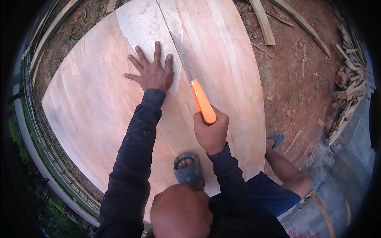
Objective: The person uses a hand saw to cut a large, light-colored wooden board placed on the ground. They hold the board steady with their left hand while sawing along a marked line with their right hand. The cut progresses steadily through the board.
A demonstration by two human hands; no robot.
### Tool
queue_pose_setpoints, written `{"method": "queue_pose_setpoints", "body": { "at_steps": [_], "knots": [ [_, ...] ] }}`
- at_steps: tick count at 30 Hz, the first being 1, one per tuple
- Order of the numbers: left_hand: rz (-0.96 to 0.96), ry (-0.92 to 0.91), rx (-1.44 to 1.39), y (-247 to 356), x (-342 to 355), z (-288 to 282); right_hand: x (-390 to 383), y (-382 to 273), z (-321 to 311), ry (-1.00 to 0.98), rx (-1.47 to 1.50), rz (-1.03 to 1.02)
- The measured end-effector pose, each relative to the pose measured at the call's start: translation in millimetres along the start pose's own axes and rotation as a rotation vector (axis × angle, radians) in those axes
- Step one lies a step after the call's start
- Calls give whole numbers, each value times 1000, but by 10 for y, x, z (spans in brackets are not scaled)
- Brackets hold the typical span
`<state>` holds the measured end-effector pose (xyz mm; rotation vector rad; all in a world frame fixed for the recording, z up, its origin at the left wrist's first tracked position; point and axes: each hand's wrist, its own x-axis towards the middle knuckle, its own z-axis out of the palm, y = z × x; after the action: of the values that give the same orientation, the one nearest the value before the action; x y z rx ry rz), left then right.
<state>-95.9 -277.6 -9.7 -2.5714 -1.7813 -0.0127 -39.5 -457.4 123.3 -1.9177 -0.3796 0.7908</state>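
Note:
A large pale plywood sheet (87, 103) lies under me. My left hand (151, 73) rests flat on it with fingers spread, just left of a long dark straight line. My right hand (210, 131) is closed round the orange handle (201, 97) of a hand saw, which points forward along that line. The saw's blade is hard to tell apart from the line. My sandalled foot (185, 168) stands on the sheet below my hands, with my bare knee at the bottom of the view.
Reddish dirt (293, 91) borders the sheet on the right, with loose timber lengths (262, 23) at the top. A pile of wood offcuts (345, 95) lies at the right beside grey concrete (345, 170). My other sandalled foot (276, 139) is off the sheet's right edge. Greenery shows at far left.

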Motion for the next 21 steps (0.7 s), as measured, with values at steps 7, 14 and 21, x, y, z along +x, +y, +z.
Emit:
{"method": "queue_pose_setpoints", "body": {
  "at_steps": [7, 14, 21],
  "knots": [
    [-4, -26, -21, 33, 50, -23, 235, 59, 179, 12, -64, -125],
    [6, 16, 13, -1, -1, 22, -1422, -105, -954, -44, -292, -46],
    [17, 12, -24, 130, 64, -47, 581, -75, 291, 37, -147, -129]
  ]
}}
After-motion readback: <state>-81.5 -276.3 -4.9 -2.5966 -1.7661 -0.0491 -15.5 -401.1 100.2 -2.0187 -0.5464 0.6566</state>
